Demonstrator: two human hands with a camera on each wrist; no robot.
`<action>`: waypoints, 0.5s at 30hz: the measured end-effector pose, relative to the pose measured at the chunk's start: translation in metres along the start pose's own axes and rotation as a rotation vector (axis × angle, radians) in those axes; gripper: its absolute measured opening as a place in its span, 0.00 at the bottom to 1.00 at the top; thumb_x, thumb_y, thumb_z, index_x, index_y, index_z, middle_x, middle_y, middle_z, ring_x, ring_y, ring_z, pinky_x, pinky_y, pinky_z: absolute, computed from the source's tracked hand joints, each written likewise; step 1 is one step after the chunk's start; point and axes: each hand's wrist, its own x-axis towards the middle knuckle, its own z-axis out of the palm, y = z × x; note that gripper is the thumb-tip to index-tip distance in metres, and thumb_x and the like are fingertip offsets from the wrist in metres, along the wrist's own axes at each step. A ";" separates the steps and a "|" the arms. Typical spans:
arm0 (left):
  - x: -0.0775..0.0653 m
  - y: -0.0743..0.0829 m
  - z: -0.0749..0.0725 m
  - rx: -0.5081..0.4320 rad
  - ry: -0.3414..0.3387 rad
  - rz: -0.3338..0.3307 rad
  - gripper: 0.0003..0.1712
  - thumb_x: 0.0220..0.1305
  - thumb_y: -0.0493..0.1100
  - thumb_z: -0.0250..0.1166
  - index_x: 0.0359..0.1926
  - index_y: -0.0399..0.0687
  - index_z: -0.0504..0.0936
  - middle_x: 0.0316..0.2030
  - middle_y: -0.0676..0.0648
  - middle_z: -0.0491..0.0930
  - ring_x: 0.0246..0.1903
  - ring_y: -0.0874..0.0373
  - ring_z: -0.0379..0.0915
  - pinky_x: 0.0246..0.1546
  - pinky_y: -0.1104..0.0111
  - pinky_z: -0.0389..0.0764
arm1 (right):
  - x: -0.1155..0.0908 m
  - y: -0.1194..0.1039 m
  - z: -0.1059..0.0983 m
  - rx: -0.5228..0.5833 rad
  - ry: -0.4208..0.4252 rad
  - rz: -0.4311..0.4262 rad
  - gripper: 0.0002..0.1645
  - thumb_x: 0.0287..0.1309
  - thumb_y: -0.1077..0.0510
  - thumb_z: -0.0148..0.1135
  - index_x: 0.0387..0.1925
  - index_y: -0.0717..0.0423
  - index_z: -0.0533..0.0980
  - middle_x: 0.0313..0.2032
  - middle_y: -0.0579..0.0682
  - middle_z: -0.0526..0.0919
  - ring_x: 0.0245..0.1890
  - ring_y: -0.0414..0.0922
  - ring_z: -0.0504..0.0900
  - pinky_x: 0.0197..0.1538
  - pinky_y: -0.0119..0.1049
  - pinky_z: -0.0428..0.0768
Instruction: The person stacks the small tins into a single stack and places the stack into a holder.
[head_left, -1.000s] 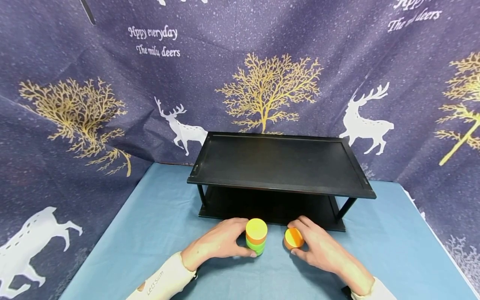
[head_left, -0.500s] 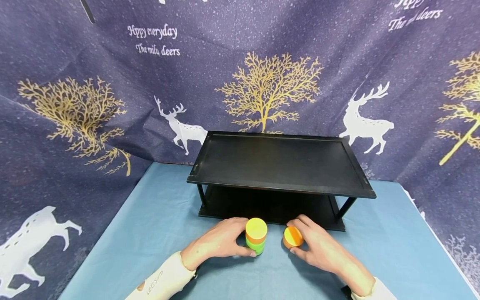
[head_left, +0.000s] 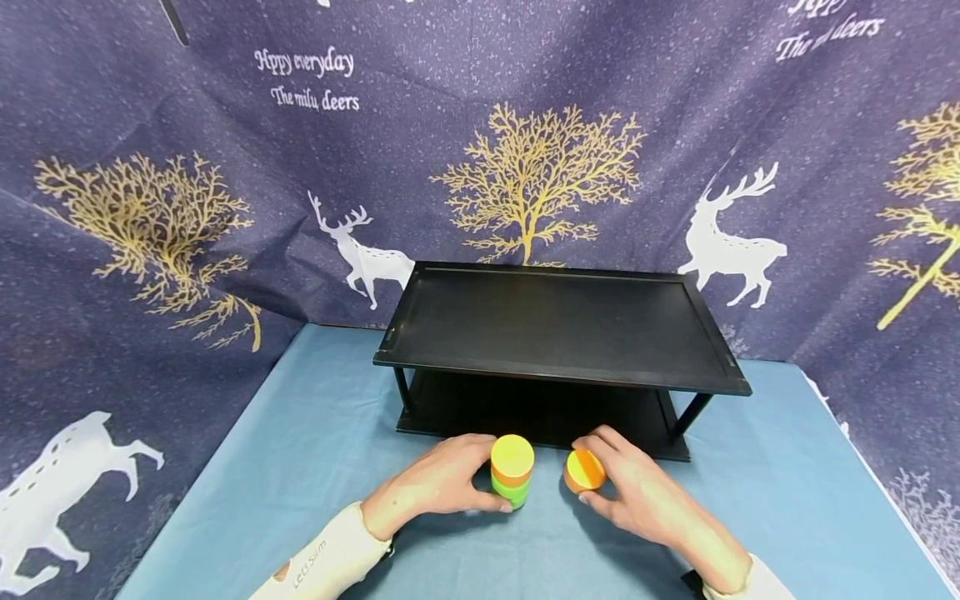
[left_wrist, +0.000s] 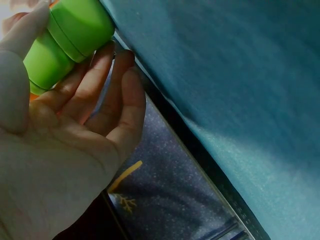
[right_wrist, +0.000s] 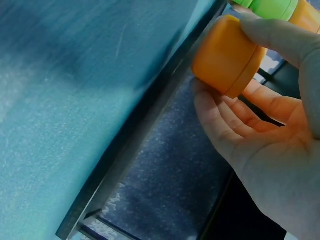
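In the head view, my left hand holds a stack from its left side, thumb in front and fingers behind. The stack has an orange cylinder with a yellow top over a green part. Up close in the left wrist view, the green part has rounded edges and a seam. My right hand pinches a separate short orange cylinder with a yellow and orange top. The right wrist view shows thumb and fingertips on opposite sides of this orange cylinder. A gap separates it from the stack.
Just behind both hands stands a black two-tier shelf, its lower board near the fingertips. Blue cloth covers the table. A dark patterned curtain hangs behind and at the sides.
My right hand's fingers and the orange cylinder have shifted very slightly left, towards the stack. The left hand and the stack look still.
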 end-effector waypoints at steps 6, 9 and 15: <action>0.000 0.000 0.000 0.000 -0.005 -0.006 0.37 0.56 0.66 0.80 0.64 0.66 0.80 0.53 0.67 0.81 0.51 0.68 0.76 0.61 0.59 0.81 | 0.000 -0.003 -0.002 0.004 0.010 0.000 0.34 0.50 0.54 0.86 0.58 0.51 0.80 0.51 0.40 0.77 0.46 0.37 0.77 0.55 0.40 0.86; 0.000 -0.001 0.000 -0.002 -0.008 -0.011 0.37 0.56 0.66 0.80 0.64 0.66 0.80 0.53 0.67 0.81 0.50 0.68 0.76 0.61 0.60 0.81 | 0.000 -0.005 -0.003 0.007 0.013 0.003 0.33 0.50 0.54 0.86 0.57 0.50 0.80 0.51 0.40 0.77 0.46 0.37 0.77 0.55 0.39 0.86; 0.000 -0.001 0.001 -0.001 -0.008 -0.011 0.37 0.55 0.66 0.80 0.64 0.66 0.80 0.53 0.67 0.82 0.50 0.68 0.76 0.61 0.60 0.81 | 0.000 -0.008 -0.006 0.009 0.029 -0.003 0.33 0.51 0.54 0.85 0.58 0.51 0.80 0.52 0.40 0.77 0.46 0.37 0.77 0.55 0.39 0.87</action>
